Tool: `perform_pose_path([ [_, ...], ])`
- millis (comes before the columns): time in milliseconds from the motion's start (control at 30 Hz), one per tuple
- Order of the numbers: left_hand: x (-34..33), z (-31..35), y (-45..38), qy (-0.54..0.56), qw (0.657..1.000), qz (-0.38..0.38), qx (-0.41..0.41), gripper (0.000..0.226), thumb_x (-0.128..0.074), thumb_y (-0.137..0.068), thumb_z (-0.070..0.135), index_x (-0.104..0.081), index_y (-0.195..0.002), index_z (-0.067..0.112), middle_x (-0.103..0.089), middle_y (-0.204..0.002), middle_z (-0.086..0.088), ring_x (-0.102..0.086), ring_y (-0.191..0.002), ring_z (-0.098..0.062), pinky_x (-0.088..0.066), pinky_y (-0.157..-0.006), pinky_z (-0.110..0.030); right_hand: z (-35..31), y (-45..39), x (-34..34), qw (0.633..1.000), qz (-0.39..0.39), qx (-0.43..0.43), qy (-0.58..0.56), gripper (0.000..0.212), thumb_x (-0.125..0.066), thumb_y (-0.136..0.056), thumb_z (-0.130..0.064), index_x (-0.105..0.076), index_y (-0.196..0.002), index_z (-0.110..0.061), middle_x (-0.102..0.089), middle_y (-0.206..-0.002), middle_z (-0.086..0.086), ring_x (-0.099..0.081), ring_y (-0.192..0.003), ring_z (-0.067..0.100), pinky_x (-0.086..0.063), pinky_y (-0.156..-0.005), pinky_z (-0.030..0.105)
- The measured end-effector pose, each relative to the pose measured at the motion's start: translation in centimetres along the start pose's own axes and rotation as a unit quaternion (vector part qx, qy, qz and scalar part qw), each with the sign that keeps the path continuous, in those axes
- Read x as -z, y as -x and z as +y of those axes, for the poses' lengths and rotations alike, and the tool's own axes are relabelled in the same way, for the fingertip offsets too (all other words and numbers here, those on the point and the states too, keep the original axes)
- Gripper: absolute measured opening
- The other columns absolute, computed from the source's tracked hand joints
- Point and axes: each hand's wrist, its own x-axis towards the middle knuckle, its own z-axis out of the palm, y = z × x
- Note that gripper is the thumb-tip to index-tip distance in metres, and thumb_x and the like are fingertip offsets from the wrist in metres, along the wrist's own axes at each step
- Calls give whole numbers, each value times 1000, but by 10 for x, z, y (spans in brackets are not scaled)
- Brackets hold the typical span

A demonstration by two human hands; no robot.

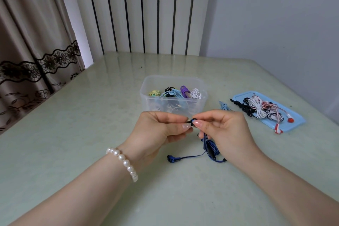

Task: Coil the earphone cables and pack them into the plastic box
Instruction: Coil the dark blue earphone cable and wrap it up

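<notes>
Blue earphone cable pinched above the tabletop [73, 115]

The blue earphone cable [211, 147] is pinched by left hand [161, 128] and right hand [225, 128], hanging roughly vertically; its plug end points left.

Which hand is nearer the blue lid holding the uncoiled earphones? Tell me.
Right. The right hand sits just left of the blue lid, pinching the dark blue earphones. The left hand pinches them too, farther left.

Bench [73, 115] left of the box [146, 95] lies open. Box blocks the centre; blue lid [295, 124], heaped with cables, obstructs the right. Open passage between them.
</notes>
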Motion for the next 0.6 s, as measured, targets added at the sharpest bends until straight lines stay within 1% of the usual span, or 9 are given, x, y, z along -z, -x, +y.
perform_pose_path([
  [133, 0, -1, 0, 4, 1000, -5, 2, 8, -64, -73, -10, -68, -77, -4, -71, -67, -12, -70, -62, -15, -57, -60, -21, 0, 0, -2, 1000, 0, 0, -7, 16, -65, -76, 6, -69, -75, -10, -64, -51, -5, -59, -48, 7, -48, -53, 14],
  [200, 0, -2, 1, 3, 1000, -3, 1, 7, -64, -73, -10, -68, -76, -5, -71, -67, -13, -69, -61, -15, -57, -59, -21, -1, 0, -4, 1000, 1, -2, -18, 18, -65, -76, 8, -68, -74, -10, -67, -55, -5, -63, -52, 7, -52, -57, 17],
  [267, -1, -3, 1, 5, 1000, 3, -2, 7, -65, -73, -10, -68, -78, -6, -71, -68, -14, -69, -61, -15, -56, -58, -21, -2, 1, -6, 1000, 6, -8, -29, 20, -64, -77, 9, -68, -72, -10, -67, -55, -5, -65, -53, 7, -55, -58, 20],
  [500, -7, -4, 2, 45, 999, 24, -2, 8, -64, -73, -12, -67, -76, -5, -70, -67, -16, -69, -60, -19, -57, -60, -23, -4, 3, -10, 999, 43, -3, -27, 26, -61, -78, 10, -66, -67, -13, -66, -52, -5, -65, -52, 9, -57, -58, 23],
  [600, -8, -3, 3, 72, 997, 22, 9, 9, -62, -74, -12, -66, -79, -5, -71, -68, -16, -70, -61, -19, -58, -61, -23, -4, 3, -12, 998, 57, 12, -10, 28, -63, -78, 8, -66, -66, -17, -67, -55, -3, -66, -55, 14, -58, -62, 28],
])
